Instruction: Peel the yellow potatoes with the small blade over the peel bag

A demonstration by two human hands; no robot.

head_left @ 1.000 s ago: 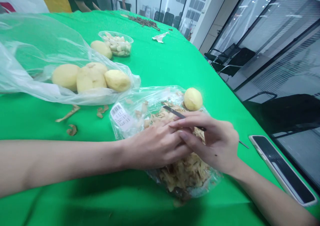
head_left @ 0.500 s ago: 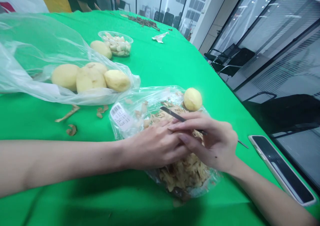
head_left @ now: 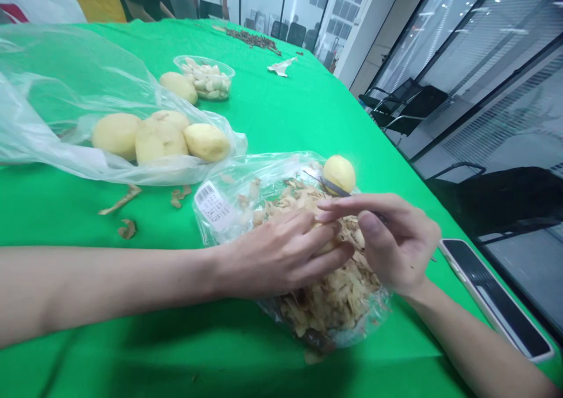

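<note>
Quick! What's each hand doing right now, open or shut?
Left hand: closed, curled over a pale lump, can't tell what it is.
Right hand: closed, holding a slim blade.

The left hand (head_left: 281, 257) and right hand (head_left: 398, 240) occupy the space above the peel-filled plastic bag (head_left: 264, 169). The narrow peeler (head_left: 335, 186) in the right hand projects far over that bag, just beside the yellow peeled potato (head_left: 339, 174), and obstructs a direct approach. To the right, the smartphone (head_left: 495, 295) lies near the right hand. To the left, the potato-filled plastic bag (head_left: 65, 105) blocks lateral travel, leaving only a narrow gap of tabletop (head_left: 281, 122) with low peel scraps (head_left: 125, 201). The widest passage runs far across the tabletop, right of the clear tub (head_left: 204, 61).
</note>
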